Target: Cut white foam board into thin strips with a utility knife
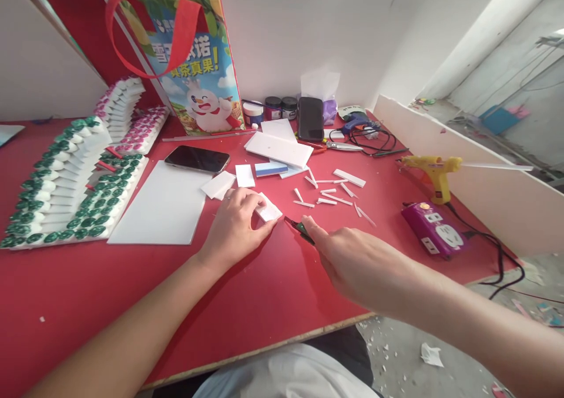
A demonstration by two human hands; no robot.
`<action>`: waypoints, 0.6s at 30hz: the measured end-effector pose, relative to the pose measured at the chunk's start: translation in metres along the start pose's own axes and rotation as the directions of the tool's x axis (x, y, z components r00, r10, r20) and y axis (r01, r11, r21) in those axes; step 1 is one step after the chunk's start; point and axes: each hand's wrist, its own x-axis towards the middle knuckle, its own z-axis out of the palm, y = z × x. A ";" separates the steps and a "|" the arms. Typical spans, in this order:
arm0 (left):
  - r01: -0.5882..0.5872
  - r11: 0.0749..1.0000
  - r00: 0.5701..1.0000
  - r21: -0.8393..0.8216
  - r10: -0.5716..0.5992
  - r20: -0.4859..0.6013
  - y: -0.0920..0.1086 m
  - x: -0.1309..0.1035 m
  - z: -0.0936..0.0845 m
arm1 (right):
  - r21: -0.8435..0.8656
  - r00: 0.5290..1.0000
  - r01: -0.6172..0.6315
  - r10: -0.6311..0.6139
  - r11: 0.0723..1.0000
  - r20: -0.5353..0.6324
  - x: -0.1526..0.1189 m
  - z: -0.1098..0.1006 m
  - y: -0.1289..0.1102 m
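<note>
Red tabletop [264,304] across frame — pale wall [273,40] behind, littered grey floor [400,374] lower right. Left hand [235,222] holding small white piece [270,212], frame centre — right hand [352,257] gripping craft knife [302,229], tip just beside.

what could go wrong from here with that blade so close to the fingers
The black-and-green cutter in the right hand's grip points toward the left thumb, so a slip could nick it. The left hand's grip covers only part of the small white flat piece, so it might twist under pressure. Thin black cords loop past the table edge and could get snagged.
</note>
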 end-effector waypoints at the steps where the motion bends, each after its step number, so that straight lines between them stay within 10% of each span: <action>1: 0.003 1.000 1.000 -0.001 -0.003 0.002 0.000 0.000 0.000 | 0.015 1.000 -0.006 0.006 1.000 -0.001 -0.002 -0.002 0.003; 18: 0.025 0.999 0.999 -0.035 -0.024 0.029 -0.003 -0.001 0.000 | 0.130 0.987 0.042 -0.022 0.991 -0.157 0.044 -0.016 -0.007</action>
